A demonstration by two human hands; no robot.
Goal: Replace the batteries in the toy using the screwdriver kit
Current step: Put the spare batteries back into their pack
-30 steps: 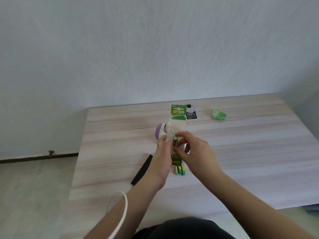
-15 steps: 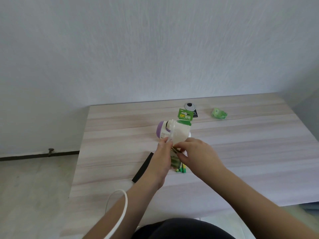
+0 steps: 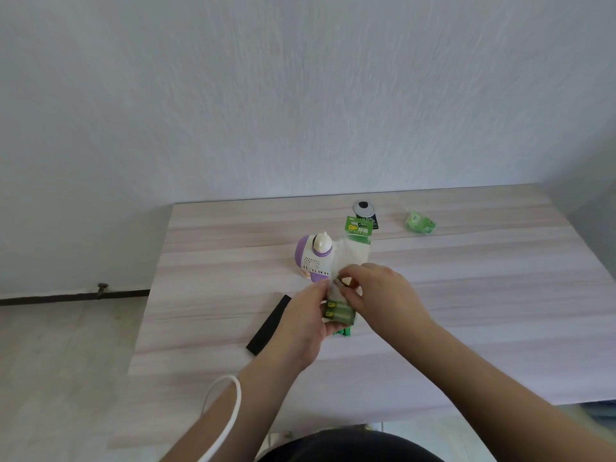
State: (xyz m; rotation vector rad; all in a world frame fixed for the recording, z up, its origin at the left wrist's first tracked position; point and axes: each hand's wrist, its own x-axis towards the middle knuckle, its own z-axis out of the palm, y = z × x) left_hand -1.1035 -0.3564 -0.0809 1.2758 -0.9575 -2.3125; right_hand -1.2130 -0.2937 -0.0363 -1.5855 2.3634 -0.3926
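Battery pack [image 3: 343,296]: green card top, held above the table [image 3: 466,295] near its front middle. Left hand [image 3: 308,323]: fingers curled round the pack's lower end. Right hand [image 3: 380,295]: fingertips pinching at the pack's middle. Toy [image 3: 315,260]: white and purple, just behind. Black case [image 3: 269,325]: left. Loose batteries [image 3: 343,332]: under the hands.

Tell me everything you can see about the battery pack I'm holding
The battery pack is a clear plastic blister with a green printed card top, held above the table, tilted with its top away from you. Green batteries still sit in its near end. Your left hand grips that near end from the left, and your right hand pinches at the middle, apparently a battery there. The white and purple toy lies just behind it; whether they touch is unclear.
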